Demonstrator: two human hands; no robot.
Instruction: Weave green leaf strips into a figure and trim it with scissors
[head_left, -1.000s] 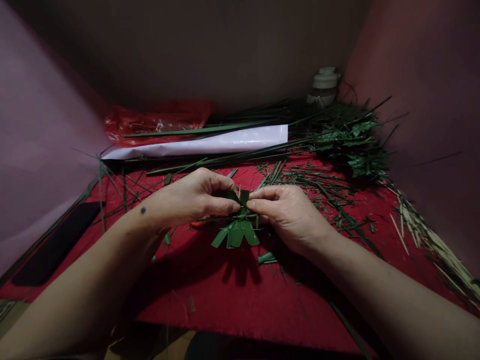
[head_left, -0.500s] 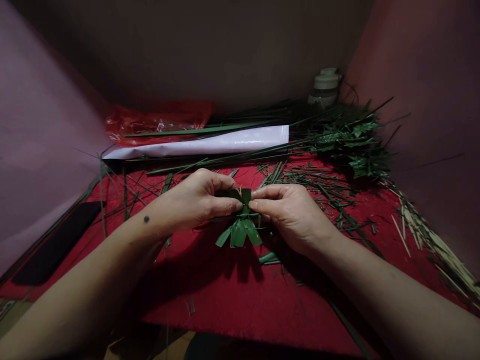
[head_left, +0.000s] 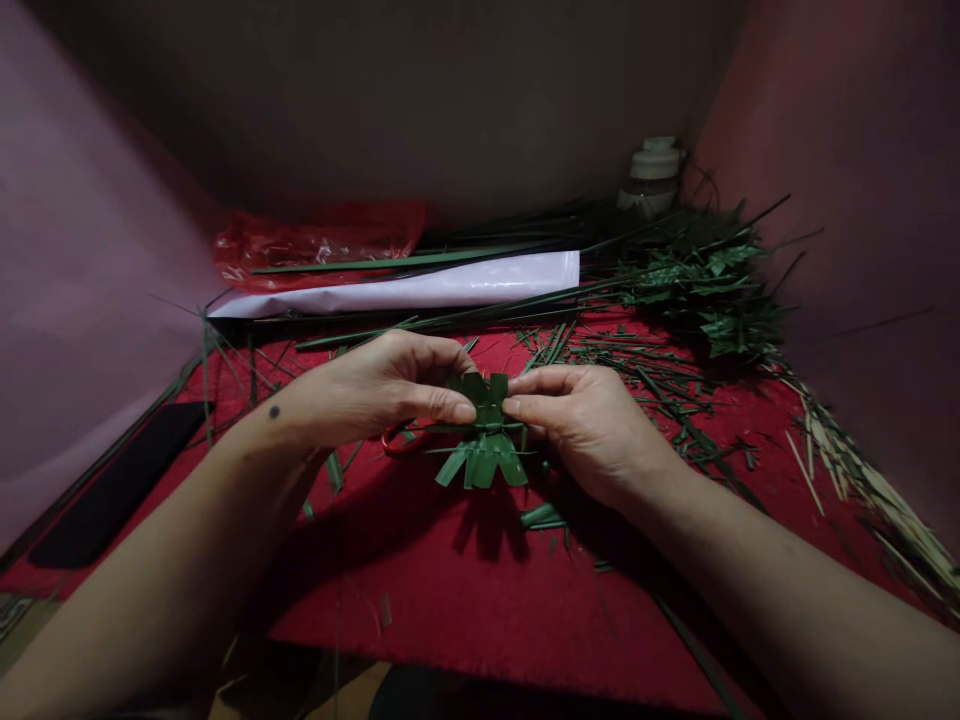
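Observation:
A small folded piece of green leaf strips (head_left: pixel 484 440) hangs just above the red cloth (head_left: pixel 480 600), with loose strip ends fanning downward. My left hand (head_left: pixel 382 390) pinches its upper left side between thumb and fingers. My right hand (head_left: pixel 581 420) pinches the upper right side the same way. Both hands meet at the middle of the view, fingertips almost touching across the piece. A red loop, perhaps a scissors handle (head_left: pixel 397 440), shows under my left hand.
Long green leaf strips (head_left: pixel 420 320) and cut scraps litter the cloth. A white paper roll (head_left: pixel 420 288) and a red plastic bag (head_left: pixel 315 240) lie at the back. Finished leaf pieces (head_left: pixel 712 280) pile at back right beside a white jar (head_left: pixel 651 172). A black flat object (head_left: pixel 112 485) lies left.
Both hands have shifted slightly with the leaf piece; its top folds now stand more spread between the fingertips, and the red loop under my left hand shows more.

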